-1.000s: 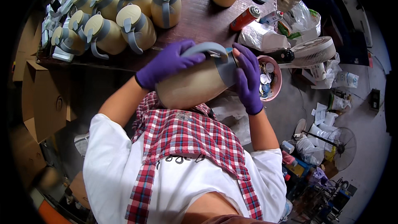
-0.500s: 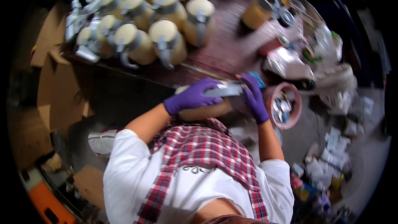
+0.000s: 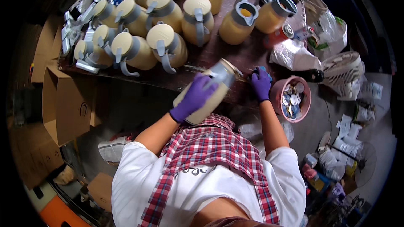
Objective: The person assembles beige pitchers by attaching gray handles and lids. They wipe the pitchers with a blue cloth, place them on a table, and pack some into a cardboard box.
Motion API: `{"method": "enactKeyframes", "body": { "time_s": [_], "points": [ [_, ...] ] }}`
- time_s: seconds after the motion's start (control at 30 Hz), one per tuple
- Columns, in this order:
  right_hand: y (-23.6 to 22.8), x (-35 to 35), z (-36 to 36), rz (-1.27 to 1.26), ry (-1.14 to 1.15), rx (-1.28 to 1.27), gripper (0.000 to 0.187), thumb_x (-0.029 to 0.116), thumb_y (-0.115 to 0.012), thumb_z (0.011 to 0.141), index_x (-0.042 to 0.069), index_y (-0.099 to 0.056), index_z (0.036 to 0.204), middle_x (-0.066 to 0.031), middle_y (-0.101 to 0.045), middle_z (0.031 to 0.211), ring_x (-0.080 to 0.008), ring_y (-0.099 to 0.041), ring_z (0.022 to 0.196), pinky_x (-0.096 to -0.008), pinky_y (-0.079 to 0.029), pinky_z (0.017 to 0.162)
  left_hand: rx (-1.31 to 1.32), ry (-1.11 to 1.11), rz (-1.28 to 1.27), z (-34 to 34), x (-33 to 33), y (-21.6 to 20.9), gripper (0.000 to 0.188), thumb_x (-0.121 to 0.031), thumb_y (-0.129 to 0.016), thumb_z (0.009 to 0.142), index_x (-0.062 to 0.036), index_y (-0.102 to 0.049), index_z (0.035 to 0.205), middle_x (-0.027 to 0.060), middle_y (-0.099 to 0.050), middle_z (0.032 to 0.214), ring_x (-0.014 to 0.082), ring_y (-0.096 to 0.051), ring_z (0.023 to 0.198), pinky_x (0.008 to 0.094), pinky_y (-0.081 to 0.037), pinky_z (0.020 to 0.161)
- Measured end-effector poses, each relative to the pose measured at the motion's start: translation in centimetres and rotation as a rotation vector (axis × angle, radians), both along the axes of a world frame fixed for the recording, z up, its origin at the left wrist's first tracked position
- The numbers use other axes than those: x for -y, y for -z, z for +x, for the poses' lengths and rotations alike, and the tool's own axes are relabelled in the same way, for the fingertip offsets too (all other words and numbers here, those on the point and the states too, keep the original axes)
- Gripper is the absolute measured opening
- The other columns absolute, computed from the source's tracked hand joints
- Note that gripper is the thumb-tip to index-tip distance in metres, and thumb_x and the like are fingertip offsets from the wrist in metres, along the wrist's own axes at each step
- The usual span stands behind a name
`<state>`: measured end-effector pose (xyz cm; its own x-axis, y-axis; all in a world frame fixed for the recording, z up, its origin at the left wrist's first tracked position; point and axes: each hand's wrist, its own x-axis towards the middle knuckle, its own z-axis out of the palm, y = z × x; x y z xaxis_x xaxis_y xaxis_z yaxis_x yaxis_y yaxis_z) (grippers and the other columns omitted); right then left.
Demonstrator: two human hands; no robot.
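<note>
My left hand [image 3: 195,97], in a purple glove, is wrapped round a cream jug [image 3: 209,103] with a grey collar. The jug lies tilted in front of my apron, its top toward the upper right. Its handle is mostly hidden by my fingers. My right hand [image 3: 261,85], also gloved, is at the table's near edge, apart from the jug. Its curled fingers are on a small crumpled blue cloth [image 3: 264,69], partly covered by the hand. Beyond stand lidded jugs [image 3: 166,44] in rows, and lidless ones [image 3: 236,27] to their right.
The dark red table [image 3: 202,69] ends just beyond my hands. A pink bucket [image 3: 274,101] of small round pieces stands beside my right hand. Behind it are a spray can [image 3: 277,35], silvery wrapping [image 3: 292,54] and a white fan [image 3: 345,69]. Cardboard boxes [image 3: 69,109] stand at left.
My right hand has left the jug and moved to the blue cloth. The jug, now in my left hand alone, has turned from nearly level to tilted with its top up.
</note>
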<state>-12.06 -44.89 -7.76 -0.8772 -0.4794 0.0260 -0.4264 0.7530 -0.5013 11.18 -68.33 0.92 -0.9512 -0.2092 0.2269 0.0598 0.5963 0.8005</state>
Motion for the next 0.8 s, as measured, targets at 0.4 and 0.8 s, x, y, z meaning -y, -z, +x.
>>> {"method": "enactKeyframes", "body": {
  "time_s": [0.4,0.8],
  "points": [
    [-11.7,2.6,9.0,-0.863,-0.035,0.17,0.039,-0.002,-0.065,0.084,0.005,-0.068,0.123,-0.0129,-0.065,0.119,-0.0262,-0.065,0.112,-0.0368,-0.05,0.1,0.302,-0.099,0.497,-1.1,-1.8,-7.8,0.021,-0.015,-0.045,0.107,-0.0005,-0.06,0.111,0.0097,-0.059,0.098,0.024,-0.058,0.092,0.033,-0.048,0.086],
    [-16.8,2.1,14.5,-0.423,-0.221,-0.243,0.041,0.004,-0.065,0.078,0.017,-0.072,0.116,-0.0118,-0.062,0.112,-0.0355,-0.059,0.108,-0.0444,-0.046,0.093,0.27,-0.105,0.767,-0.5,-5.4,-9.8,0.026,-0.03,-0.054,0.107,-0.006,-0.059,0.098,-0.0007,-0.053,0.09,0.008,-0.046,0.084,0.0251,-0.04,0.081]
  ]
}}
